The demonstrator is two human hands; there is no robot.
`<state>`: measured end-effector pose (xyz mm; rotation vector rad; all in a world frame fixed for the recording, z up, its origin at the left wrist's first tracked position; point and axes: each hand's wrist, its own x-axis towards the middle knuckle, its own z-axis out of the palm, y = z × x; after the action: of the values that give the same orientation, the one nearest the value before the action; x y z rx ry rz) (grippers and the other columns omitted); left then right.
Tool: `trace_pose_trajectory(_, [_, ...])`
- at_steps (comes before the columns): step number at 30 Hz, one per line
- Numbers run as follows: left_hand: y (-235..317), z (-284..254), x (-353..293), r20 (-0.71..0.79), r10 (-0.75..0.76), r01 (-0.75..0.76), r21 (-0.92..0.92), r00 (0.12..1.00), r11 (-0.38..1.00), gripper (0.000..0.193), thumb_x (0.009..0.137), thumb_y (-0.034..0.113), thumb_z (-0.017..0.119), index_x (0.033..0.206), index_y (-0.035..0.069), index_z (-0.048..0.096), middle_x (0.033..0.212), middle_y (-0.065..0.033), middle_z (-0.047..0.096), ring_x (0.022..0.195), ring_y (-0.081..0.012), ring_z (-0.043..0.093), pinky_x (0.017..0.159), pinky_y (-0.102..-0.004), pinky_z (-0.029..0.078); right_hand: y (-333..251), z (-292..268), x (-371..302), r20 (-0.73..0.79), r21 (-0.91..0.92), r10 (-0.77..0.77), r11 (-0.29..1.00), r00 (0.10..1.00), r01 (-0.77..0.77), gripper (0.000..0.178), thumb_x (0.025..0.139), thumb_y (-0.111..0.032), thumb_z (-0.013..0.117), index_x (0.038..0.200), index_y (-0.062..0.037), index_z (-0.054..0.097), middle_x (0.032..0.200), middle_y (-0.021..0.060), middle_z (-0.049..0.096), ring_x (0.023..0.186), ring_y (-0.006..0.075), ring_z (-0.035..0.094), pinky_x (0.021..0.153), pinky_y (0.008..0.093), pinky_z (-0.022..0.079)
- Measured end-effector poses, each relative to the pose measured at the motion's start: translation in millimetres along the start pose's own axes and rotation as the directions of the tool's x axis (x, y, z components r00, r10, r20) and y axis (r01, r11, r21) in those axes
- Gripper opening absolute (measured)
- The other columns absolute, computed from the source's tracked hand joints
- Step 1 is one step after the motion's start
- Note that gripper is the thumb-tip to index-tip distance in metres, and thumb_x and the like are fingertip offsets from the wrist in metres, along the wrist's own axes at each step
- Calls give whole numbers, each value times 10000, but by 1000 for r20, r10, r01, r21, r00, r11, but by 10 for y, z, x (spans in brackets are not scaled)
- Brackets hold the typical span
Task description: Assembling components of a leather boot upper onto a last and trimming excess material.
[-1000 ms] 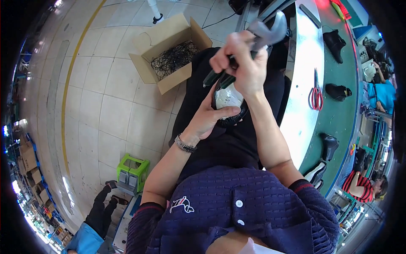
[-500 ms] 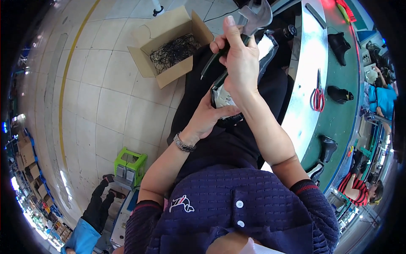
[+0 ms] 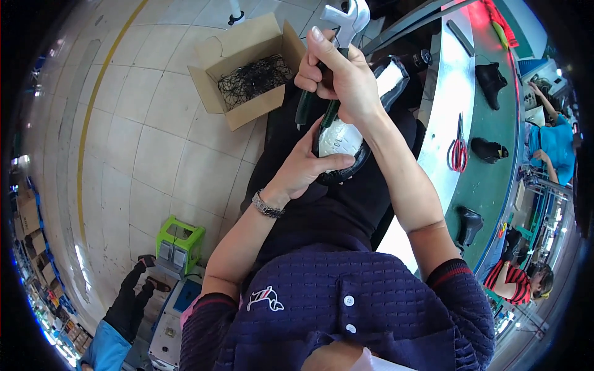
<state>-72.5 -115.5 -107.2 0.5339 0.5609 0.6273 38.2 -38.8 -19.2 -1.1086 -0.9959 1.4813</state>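
A black shoe [image 3: 339,140] lies across my lap with its pale underside up, the far part reaching out past my right wrist. My left hand [image 3: 302,166] grips its near end, thumb on the pale underside, other fingers mostly hidden beneath. In my right hand [image 3: 351,80] is a pair of lasting pincers [image 3: 354,20] with a broad metal head and dark green handles. That fist is closed round the handles, thumb pointing up, and the head sticks out beyond it. One handle end hangs close to the shoe; whether it touches cannot be seen.
To the left, an open cardboard box [image 3: 230,114] on the tiled floor holds tangled black cords. At right runs a metal-edged bench, with red-handled scissors [image 3: 458,154] and several black boots [image 3: 490,83] on its green surface. A green stool [image 3: 179,238] stands lower left. Other people work at both sides.
My right hand and the pincers have shifted slightly left, and the pincers' head has turned. More of the shoe's pale underside shows. My left hand keeps its hold.
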Motion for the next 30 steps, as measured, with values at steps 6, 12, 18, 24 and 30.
trace_pose_trajectory(6, [74,-16,31,42,-81,80,23,996,997,862,762,7,776,1468,35,283,1285,-73,518,1133,-134,538,975,-305,446,123,43,87,-235,135,134,985,963,-105,379,939,-456,590,786,-122,498,628,0,499,602,87,531,449,166,282])
trace_pose_trajectory(12, [-403,115,-39,129,398,-415,161,908,895,724,908,95,622,1502,18,215,1432,-124,370,1246,-197,418,1085,-355,305,188,909,19,-59,214,214,957,975,-197,305,908,-366,655,969,-80,569,720,38,600,581,82,519,487,181,357])
trace_pose_trajectory(18, [34,-44,-29,-205,272,-232,203,940,951,502,950,146,598,1387,-19,413,1195,-87,573,1079,-123,551,922,-254,445,-882,305,-336,211,-470,137,882,968,-22,404,953,-150,552,1321,-23,441,739,47,612,552,60,527,447,195,373])
trace_pose_trajectory(24, [36,-89,13,-170,280,-244,203,945,948,428,1004,235,500,1340,-29,473,1120,-73,609,972,-94,558,873,-235,444,-921,-334,-751,56,-959,584,256,810,-118,310,951,-117,540,1220,2,442,669,192,630,653,356,664,600,432,507])
trace_pose_trajectory(30, [39,-28,81,-188,391,-322,312,901,894,418,994,238,477,1293,-53,507,1014,-113,655,892,-111,583,818,-245,458,-849,-270,-714,6,-995,669,75,744,-60,338,942,-107,537,1226,37,426,677,228,628,716,451,640,636,487,496])
